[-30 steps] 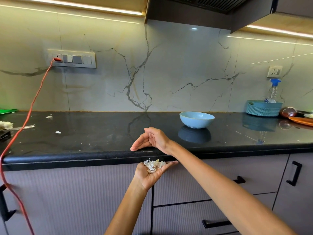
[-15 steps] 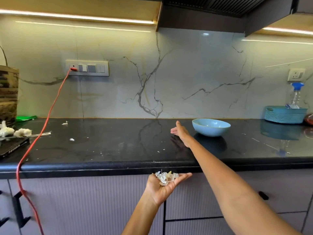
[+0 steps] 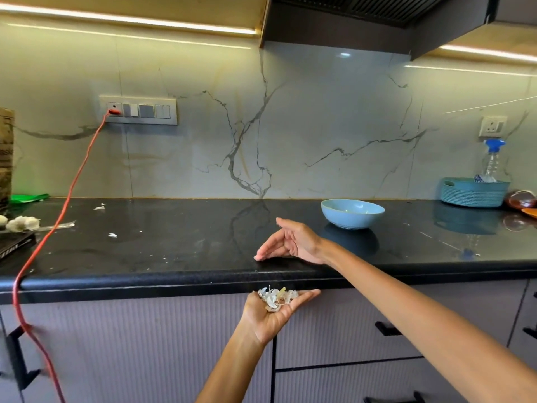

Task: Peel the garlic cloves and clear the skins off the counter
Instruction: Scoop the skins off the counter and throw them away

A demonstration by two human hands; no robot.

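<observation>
My left hand (image 3: 271, 315) is cupped palm up just below the front edge of the black counter (image 3: 180, 257), carrying a small heap of garlic skins (image 3: 276, 297). My right hand (image 3: 290, 242) lies on its side on the counter near the front edge, fingers straight, fingertips touching the surface. Loose skin scraps (image 3: 112, 235) and another scrap (image 3: 99, 207) lie on the counter to the left. Garlic bulbs (image 3: 21, 223) sit at the far left edge. A light blue bowl (image 3: 352, 213) stands behind my right hand.
A red cable (image 3: 58, 225) runs from the wall socket (image 3: 138, 110) across the counter and down over its edge. A teal basket (image 3: 473, 191) with a spray bottle (image 3: 493, 158) stands at the back right. Drawers with black handles are below the counter.
My right hand reached out toward the bowl, then drew back to the front edge of the counter, sweeping toward the cupped left hand. The left hand stays under the edge with the skins.
</observation>
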